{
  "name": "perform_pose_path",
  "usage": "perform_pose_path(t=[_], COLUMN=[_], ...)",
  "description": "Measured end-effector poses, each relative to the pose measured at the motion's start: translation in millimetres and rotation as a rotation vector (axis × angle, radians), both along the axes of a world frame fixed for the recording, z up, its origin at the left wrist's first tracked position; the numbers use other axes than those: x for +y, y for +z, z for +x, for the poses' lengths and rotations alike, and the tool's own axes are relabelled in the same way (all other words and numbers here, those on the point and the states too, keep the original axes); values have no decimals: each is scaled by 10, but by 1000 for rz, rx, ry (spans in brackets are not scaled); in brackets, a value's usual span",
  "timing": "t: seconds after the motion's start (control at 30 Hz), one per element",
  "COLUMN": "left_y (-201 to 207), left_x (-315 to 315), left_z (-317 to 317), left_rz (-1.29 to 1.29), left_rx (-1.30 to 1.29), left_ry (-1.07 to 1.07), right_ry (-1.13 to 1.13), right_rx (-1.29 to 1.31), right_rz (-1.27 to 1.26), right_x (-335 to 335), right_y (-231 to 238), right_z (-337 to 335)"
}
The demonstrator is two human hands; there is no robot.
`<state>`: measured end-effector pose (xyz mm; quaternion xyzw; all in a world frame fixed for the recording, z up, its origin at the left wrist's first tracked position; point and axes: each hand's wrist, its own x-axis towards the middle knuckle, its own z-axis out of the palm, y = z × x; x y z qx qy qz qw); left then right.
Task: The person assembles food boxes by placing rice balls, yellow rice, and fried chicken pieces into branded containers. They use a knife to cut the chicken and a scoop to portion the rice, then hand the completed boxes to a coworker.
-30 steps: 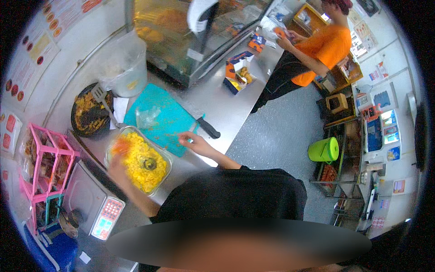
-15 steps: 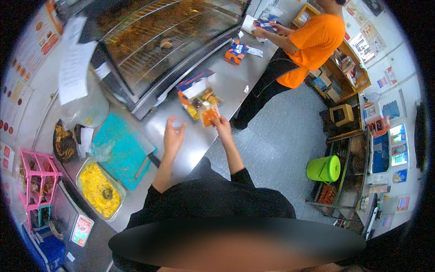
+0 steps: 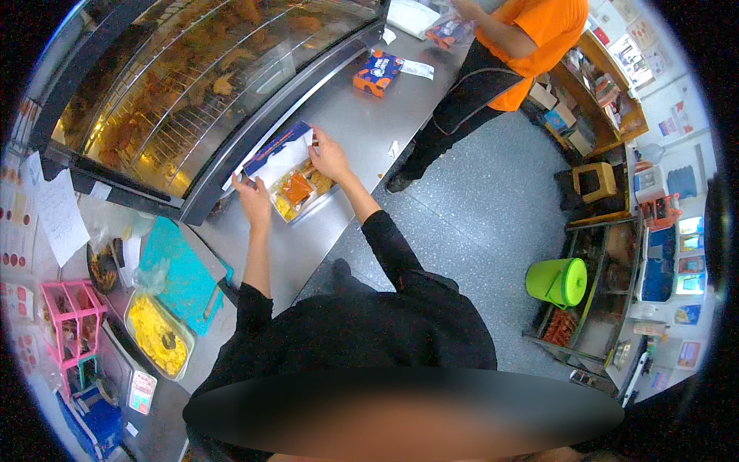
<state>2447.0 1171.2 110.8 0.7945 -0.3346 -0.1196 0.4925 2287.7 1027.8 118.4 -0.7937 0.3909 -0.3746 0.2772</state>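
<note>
An open cardboard takeaway box (image 3: 275, 154) stands on the steel counter, its blue-edged lid tilted up toward the glass cabinet. Inside lie an orange sauce packet (image 3: 295, 187), fried pieces (image 3: 320, 182) and some yellow food (image 3: 285, 208). My left hand (image 3: 254, 202) grips the left end of the box, fingertips by the lid's corner. At the other end, my right hand (image 3: 329, 158) has its fingers closed on the lid's right edge. Part of the box's sides is hidden behind my hands.
A closed orange-and-blue box (image 3: 378, 73) sits farther along the counter (image 3: 339, 108). A co-worker in orange (image 3: 543, 38) stands beyond it. Left are a turquoise cutting board (image 3: 181, 269), a knife (image 3: 212, 299) and a tray of yellow food (image 3: 158, 335). The heated glass cabinet (image 3: 200, 100) runs behind.
The orange sauce packet has left my right hand and now lies in the box. Both hands have moved onto the box. The co-worker's hand has lifted.
</note>
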Motion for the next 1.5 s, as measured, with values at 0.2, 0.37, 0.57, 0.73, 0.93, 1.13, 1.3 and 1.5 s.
perform_pose_path(t=[0.2,0.37,0.57,0.73,0.93,1.13,1.3,1.5], left_y=[-122,-205,-361,-624,-695,-347,-22,-146], left_x=[116,118,465,366,423,575,42,-250], left_z=[241,279,0,85,264,102,-469,-611], left_rz=[39,142,25,76,229,294,646,626], left_rx=[-344,-467,-480,-419,-601,-784,-847,-902], left_ry=[-155,-139,-370,-312,-545,-886,-868,-836], right_ry=[123,245,377,315,417,556,588,481], right_rx=[172,259,211,151,175,336,255,223], right_rz=[32,-71,-329,-395,-559,-215,-109,-50], right_x=[-224,-366,-185,-128,-178,63,221,241], right_y=[71,-25,-371,-514,-583,-440,-387,-578], right_z=[-142,-139,-608,-647,-741,-1065,-1036,-924])
